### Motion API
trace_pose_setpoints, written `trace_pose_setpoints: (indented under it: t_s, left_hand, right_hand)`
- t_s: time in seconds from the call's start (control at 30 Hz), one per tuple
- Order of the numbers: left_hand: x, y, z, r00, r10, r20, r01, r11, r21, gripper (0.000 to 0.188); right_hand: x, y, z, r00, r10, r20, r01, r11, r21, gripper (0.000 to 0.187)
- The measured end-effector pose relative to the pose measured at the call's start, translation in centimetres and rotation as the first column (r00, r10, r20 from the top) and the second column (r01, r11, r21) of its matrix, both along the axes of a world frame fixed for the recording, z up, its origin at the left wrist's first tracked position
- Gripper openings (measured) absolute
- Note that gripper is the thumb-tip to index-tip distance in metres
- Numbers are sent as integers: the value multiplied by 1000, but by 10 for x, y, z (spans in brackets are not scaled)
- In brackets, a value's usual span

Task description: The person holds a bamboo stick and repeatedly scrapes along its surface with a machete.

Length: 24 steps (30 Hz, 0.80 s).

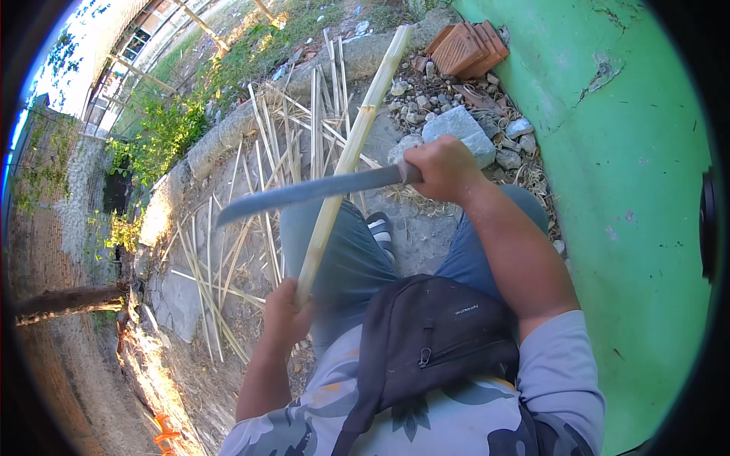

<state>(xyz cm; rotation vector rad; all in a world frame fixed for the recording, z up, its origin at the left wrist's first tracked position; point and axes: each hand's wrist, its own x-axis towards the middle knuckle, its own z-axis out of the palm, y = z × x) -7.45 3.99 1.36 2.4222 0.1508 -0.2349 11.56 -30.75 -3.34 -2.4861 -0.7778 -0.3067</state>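
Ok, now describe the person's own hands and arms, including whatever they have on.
The left hand and right hand are bare, without gloves, and no watch or band shows. The right sleeve is short, plain and pale greyish lavender. The left sleeve is pale with grey patterning. Whether any rings are worn cannot be told.

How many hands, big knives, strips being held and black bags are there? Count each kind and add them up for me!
Hands: 2 (left hand, right hand)
Big knife: 1
Held pale strip: 1
Black bag: 1
Total: 5
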Motion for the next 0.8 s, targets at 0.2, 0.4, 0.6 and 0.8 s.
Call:
trace_pose_setpoints:
  t_s: [0.2,0.4,0.6,0.8]
  left_hand:
    - [3,4,6,999,-9,-32,7,997,-76,14]
    - [2,14,-3,998,-9,-60,8,1000,-19,12]
    - [6,0,0,998,42,-45,-45,996,-73,12]
    - [-4,23,-4,997,-69,-23,68,996,-58,13]
  right_hand:
    - [11,-30,-2,937,-299,-184,305,952,6,16]
    - [16,-28,-11,957,-276,-86,282,957,65,16]
    - [4,-3,-3,994,9,113,-10,1000,10,20]
    - [25,-48,-25,925,-350,-146,372,912,171,19]
